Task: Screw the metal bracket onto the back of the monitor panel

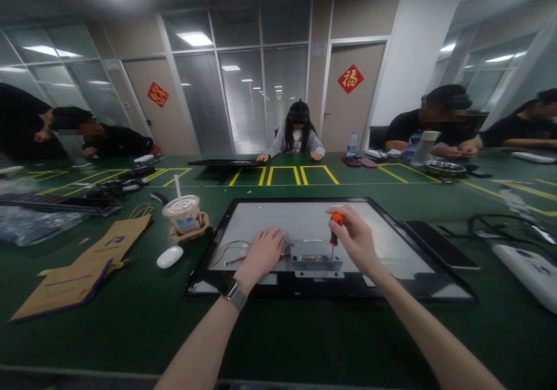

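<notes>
A flat display panel (pixel 243 219) with a black frame and pale back lies on the green table. A metal bracket (pixel 317 264) with connector ports sits near its front edge. My right hand (pixel 357 236) grips an orange-and-black screwdriver (pixel 334 236), held upright with its shaft reaching down to the bracket's right part. My left hand (pixel 264 252) lies with fingers stretched over the panel, beside the bracket's left end. Thin coloured wires (pixel 230 252) run across the panel to the left of that hand. The screwdriver's tip is too small to make out.
A cup with a straw (pixel 183 213) stands in a carton holder left of the panel. Near it lie a white mouse (pixel 169 257) and a brown paper bag (pixel 87 268). To the right are a black phone (pixel 441 244) and a white device (pixel 526 271). A person (pixel 296 134) sits opposite.
</notes>
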Available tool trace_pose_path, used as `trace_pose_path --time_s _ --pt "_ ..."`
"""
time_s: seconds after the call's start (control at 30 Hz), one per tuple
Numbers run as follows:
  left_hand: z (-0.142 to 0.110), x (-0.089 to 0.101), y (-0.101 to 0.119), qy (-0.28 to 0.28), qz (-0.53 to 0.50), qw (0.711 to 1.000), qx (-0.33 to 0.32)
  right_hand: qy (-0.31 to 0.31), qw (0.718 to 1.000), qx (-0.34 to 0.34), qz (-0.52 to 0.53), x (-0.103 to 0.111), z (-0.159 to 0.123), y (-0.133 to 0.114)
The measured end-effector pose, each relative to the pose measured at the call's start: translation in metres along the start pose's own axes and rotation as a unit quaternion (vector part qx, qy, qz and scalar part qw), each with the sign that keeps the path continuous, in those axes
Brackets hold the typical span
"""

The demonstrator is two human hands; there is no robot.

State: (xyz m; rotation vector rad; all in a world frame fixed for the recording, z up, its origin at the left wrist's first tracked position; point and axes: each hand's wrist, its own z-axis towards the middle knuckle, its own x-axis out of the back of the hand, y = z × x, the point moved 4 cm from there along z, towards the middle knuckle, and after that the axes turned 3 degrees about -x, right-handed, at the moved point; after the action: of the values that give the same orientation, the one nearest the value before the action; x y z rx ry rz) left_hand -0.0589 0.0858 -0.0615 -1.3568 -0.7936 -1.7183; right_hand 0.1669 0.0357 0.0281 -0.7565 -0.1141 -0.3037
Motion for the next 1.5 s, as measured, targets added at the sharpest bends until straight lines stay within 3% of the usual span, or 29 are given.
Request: trace_pose_path --time_s 0.37,0.87,1.17,1.4,1.5 --pt "-0.001 0.004 0.002 -0.002 0.008 1.0 0.001 -0.024 0.998 -0.009 0.049 -0.005 -0.003 0.001" --pt "0.0 -0.003 -0.001 0.008 0.008 1.0 0.0 0.069 0.994 0.056 -0.069 0.0 -0.003 0.004" --pt "-0.001 0.002 0.001 0.003 -0.001 1.0 0.002 0.022 0.995 0.077 -0.059 -0.001 -0.005 -0.004" --pt "-0.001 0.003 0.002 0.002 -0.003 1.0 0.003 0.078 0.989 0.078 -0.095 0.001 -0.001 -0.004" --pt "-0.001 0.003 0.002 -0.001 -0.005 1.0 0.008 0.075 0.988 0.082 -0.103 0.002 -0.001 -0.007"
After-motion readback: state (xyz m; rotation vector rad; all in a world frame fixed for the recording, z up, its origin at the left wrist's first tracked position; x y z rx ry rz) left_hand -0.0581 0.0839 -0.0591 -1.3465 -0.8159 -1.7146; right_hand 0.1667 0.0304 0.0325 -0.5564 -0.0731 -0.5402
